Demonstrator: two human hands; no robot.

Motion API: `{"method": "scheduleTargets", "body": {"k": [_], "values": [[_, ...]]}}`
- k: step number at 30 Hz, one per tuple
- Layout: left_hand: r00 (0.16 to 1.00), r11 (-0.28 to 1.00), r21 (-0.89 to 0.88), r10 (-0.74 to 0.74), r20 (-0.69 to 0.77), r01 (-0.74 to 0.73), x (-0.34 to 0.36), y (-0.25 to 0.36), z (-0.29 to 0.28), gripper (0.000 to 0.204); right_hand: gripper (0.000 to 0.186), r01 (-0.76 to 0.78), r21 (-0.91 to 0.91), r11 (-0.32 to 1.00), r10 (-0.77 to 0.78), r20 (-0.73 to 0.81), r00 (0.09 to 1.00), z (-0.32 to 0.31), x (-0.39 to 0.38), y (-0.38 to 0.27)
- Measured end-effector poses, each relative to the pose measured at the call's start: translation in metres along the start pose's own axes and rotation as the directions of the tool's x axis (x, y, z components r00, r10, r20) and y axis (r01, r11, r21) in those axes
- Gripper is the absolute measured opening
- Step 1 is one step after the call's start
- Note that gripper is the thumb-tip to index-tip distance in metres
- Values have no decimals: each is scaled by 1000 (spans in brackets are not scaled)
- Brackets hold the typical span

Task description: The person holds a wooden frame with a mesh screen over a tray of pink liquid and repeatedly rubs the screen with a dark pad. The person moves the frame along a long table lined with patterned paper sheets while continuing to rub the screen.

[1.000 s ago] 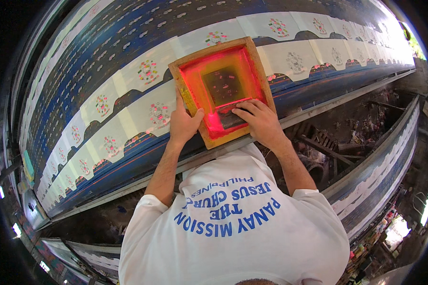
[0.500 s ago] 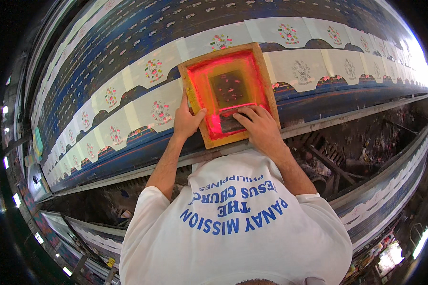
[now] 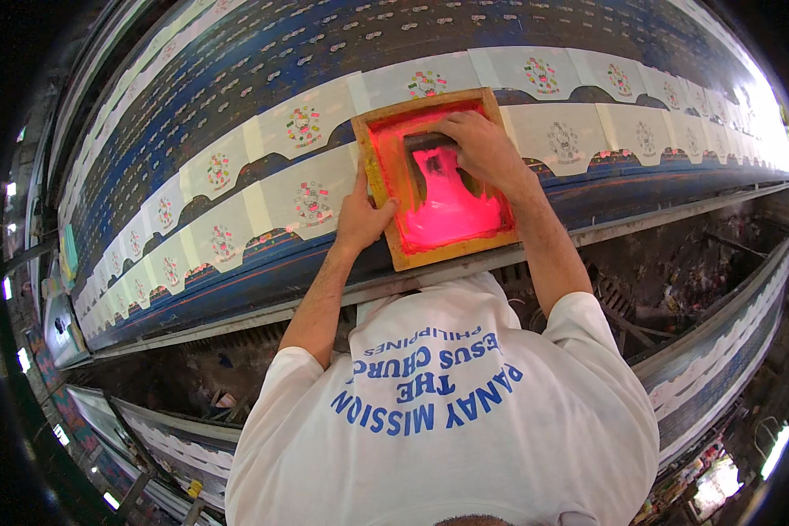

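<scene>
A wooden screen-printing frame [image 3: 491,248] lies over the near row of pale cloth pieces. Bright pink ink [image 3: 451,219] pools across the near part of its mesh and narrows toward the far end. My left hand [image 3: 364,217] grips the frame's left side, thumb on top and fingers along the outer edge. Inside the frame, near its far end, my right hand [image 3: 482,151] closes on a dark squeegee [image 3: 419,141]; the fingers partly cover it. Whatever lies beneath the frame is hidden.
Two rows of cut cloth pieces run along the long dark blue table; those on the left bear coloured prints [image 3: 311,202], while some on the right show dark outlines [image 3: 564,140]. A metal rail [image 3: 596,230] edges the table's near side. Another long table [image 3: 719,359] stands at right.
My right hand and the squeegee have moved from the near end of the frame to its far end. Pink ink now covers the near mesh. My left hand keeps its grip on the frame.
</scene>
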State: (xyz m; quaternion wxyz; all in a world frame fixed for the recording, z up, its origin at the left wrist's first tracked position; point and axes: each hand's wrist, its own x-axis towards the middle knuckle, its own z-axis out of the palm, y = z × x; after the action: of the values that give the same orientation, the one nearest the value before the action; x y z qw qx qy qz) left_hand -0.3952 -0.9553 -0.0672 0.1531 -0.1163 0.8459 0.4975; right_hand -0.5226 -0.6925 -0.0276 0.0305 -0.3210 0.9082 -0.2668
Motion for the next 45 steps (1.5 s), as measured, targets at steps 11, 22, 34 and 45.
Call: {"method": "scheduleTargets", "body": {"k": [11, 22, 34, 45], "values": [[991, 991, 41, 126, -33, -125, 2, -10, 1, 117, 52, -86, 47, 995, 78, 143, 987, -6, -107, -62], [992, 989, 75, 127, -23, -125, 4, -14, 2, 117, 55, -93, 69, 993, 90, 50, 995, -17, -2, 0], [987, 987, 64, 153, -57, -149, 2, -13, 5, 116, 53, -159, 27, 987, 157, 59, 986, 2, -115, -71], [996, 992, 99, 80, -47, -75, 5, 54, 43, 110, 58, -52, 9, 999, 52, -49, 997, -38, -141, -20]]}}
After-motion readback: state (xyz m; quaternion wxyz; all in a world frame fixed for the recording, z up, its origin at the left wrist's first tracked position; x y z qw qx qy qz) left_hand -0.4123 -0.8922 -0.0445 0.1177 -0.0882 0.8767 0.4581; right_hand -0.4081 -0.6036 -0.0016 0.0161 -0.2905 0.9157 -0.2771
